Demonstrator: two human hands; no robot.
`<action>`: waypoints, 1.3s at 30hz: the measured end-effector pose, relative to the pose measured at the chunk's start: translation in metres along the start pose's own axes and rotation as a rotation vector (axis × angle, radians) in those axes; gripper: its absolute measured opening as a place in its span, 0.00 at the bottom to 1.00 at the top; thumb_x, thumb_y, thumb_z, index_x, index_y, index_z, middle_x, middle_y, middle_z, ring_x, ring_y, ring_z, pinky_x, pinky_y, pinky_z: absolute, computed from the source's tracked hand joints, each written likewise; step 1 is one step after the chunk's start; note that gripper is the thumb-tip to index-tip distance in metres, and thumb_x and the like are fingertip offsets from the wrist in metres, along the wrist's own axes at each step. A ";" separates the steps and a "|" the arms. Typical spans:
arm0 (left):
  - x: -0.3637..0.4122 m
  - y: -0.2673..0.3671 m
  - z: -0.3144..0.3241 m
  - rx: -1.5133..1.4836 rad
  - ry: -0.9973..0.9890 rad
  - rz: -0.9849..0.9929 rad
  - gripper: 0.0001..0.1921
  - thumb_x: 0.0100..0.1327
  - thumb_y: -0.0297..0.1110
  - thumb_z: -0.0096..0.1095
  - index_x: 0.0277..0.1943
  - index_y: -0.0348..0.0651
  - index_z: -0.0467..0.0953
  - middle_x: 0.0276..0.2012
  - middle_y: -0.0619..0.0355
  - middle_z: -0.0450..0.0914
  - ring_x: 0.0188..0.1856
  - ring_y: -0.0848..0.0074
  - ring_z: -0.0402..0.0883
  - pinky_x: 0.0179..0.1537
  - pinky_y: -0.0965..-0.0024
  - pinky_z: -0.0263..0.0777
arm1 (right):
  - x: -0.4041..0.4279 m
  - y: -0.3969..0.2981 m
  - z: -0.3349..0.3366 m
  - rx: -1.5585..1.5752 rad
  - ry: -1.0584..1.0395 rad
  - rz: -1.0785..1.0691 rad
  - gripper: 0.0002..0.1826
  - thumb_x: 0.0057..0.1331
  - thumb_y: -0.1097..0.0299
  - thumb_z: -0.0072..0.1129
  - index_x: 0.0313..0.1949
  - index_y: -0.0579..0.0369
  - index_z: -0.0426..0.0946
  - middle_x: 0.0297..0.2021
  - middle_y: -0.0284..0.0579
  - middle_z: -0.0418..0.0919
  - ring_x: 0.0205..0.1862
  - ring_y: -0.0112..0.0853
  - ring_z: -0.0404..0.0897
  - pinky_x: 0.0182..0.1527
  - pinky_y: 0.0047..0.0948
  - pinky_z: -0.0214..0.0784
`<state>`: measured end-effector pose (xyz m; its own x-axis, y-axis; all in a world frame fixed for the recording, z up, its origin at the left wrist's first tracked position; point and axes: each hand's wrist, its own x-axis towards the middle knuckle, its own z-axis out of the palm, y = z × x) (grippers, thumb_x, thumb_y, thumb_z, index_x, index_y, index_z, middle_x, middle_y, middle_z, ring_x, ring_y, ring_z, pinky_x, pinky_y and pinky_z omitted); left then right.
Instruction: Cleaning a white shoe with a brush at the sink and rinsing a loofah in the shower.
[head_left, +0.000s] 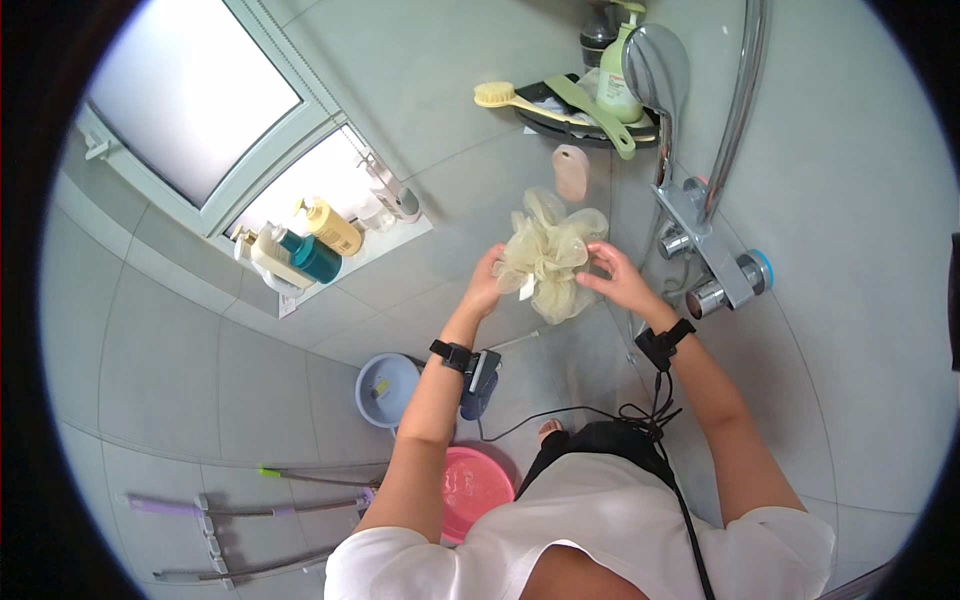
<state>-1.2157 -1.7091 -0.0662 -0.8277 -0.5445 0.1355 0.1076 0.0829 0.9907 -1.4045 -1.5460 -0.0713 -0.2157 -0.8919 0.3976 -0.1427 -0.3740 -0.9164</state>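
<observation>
A pale yellow mesh bath pouf (551, 259) with a small white tag is between my two hands. My left hand (487, 281) grips its left side, its fingers partly hidden behind the mesh. On the right side, the fingers of my right hand (616, 279) are curved and touch the ruffles, thumb apart from the index finger. Just above the pouf, a pale pink oval thing (571, 172) is against the tiled wall. Each wrist wears a black strap with a small device, and a black cable runs from the right one.
A corner shelf (577, 139) holds a yellow brush, a green-handled tool and a pump bottle. A shower head (656, 67) and chrome mixer (709, 255) are at right. Bottles stand on the window sill (367, 259). Below are a blue basin (388, 390), a pink basin (476, 491) and wall-hung mop handles (247, 512).
</observation>
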 end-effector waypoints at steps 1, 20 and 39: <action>-0.002 0.001 -0.001 -0.015 0.022 0.007 0.15 0.55 0.27 0.60 0.46 0.43 0.69 0.40 0.65 0.74 0.43 0.81 0.73 0.42 0.74 0.70 | 0.002 -0.005 0.003 0.021 0.066 0.019 0.23 0.51 0.72 0.61 0.47 0.59 0.65 0.41 0.45 0.70 0.48 0.43 0.67 0.55 0.34 0.55; -0.010 0.040 0.005 -0.579 0.155 -0.119 0.11 0.63 0.28 0.45 0.46 0.37 0.69 0.42 0.56 0.75 0.42 0.73 0.77 0.44 0.69 0.73 | 0.028 -0.067 0.054 -0.860 0.179 -0.268 0.14 0.48 0.72 0.62 0.37 0.49 0.76 0.34 0.39 0.70 0.41 0.38 0.67 0.44 0.33 0.60; -0.013 0.024 -0.028 -0.797 0.142 -0.193 0.16 0.62 0.28 0.41 0.51 0.29 0.63 0.49 0.46 0.71 0.48 0.63 0.75 0.46 0.64 0.74 | 0.052 -0.048 0.061 -0.577 -0.018 -0.152 0.12 0.55 0.74 0.54 0.40 0.51 0.76 0.28 0.41 0.69 0.33 0.36 0.70 0.38 0.27 0.63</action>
<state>-1.1864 -1.7236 -0.0435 -0.8003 -0.5928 -0.0906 0.3726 -0.6100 0.6994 -1.3501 -1.5900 -0.0097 -0.1357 -0.8453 0.5168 -0.6734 -0.3040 -0.6739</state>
